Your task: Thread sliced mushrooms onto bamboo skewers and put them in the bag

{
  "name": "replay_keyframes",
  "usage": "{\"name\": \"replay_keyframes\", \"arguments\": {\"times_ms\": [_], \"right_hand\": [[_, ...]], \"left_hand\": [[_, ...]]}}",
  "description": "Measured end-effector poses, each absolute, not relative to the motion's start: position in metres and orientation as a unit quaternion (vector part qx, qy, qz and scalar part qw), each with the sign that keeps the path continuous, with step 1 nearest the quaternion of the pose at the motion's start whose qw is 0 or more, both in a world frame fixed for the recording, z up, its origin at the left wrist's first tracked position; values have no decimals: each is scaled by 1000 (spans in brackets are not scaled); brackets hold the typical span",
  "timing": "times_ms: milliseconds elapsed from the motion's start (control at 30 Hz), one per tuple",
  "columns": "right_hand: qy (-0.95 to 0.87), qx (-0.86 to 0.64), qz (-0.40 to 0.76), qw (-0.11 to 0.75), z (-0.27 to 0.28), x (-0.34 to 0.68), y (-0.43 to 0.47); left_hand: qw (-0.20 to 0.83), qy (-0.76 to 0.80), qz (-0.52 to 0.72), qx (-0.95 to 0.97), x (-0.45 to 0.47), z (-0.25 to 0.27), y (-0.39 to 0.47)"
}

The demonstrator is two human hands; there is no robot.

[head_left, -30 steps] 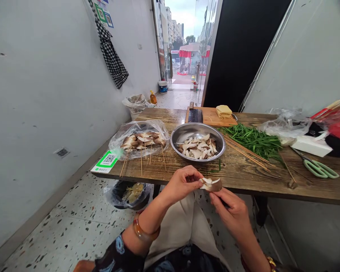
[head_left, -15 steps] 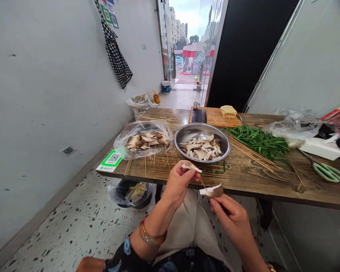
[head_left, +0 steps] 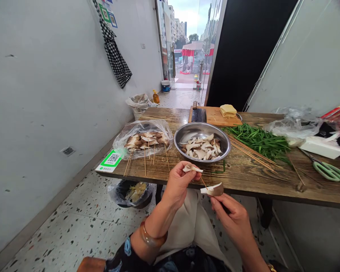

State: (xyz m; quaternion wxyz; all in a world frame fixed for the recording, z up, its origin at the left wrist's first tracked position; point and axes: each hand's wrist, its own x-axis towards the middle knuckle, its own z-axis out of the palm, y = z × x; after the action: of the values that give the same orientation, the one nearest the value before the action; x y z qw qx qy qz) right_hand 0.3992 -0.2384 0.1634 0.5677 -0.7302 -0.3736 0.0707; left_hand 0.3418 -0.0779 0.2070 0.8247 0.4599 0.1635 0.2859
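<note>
My left hand (head_left: 180, 179) is closed, thumb and fingers pinching a thin bamboo skewer (head_left: 204, 182) with a pale mushroom slice (head_left: 193, 169) at its upper end. The skewer slants down to the right and meets the edge of a second mushroom slice (head_left: 213, 189), white with a brown cap. That slice is pinched between the fingertips of my right hand (head_left: 231, 212); how deep the skewer sits in it cannot be made out. Just beyond my hands, a steel bowl (head_left: 179, 148) holds many loose mushroom slices. To its left, skewered mushrooms (head_left: 147, 139) lie on a clear plastic bag (head_left: 119, 140).
Right of the bowl lie bare skewers (head_left: 252, 154) and green leaf vegetables (head_left: 257, 139). Behind stands a cutting board (head_left: 215, 118) with a cleaver (head_left: 198, 115) and yellow sheets (head_left: 228, 110). Scissors (head_left: 331, 172) rest at right. A lined bin (head_left: 121, 196) sits under the wooden table (head_left: 243, 181).
Both hands and the two mushroom slices stay in almost the same place. The view has shifted very slightly; no grip has changed.
</note>
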Motion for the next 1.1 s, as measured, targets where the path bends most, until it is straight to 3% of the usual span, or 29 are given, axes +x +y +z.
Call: {"name": "replay_keyframes", "arguments": {"times_ms": [433,1100], "right_hand": [[-345,-728,93,586,163,399,-236],[-254,-668,225,662,163,393,-231]], "left_hand": [[803,178,308,478,344,203,-83],[762,155,290,558,342,195,-85]]}}
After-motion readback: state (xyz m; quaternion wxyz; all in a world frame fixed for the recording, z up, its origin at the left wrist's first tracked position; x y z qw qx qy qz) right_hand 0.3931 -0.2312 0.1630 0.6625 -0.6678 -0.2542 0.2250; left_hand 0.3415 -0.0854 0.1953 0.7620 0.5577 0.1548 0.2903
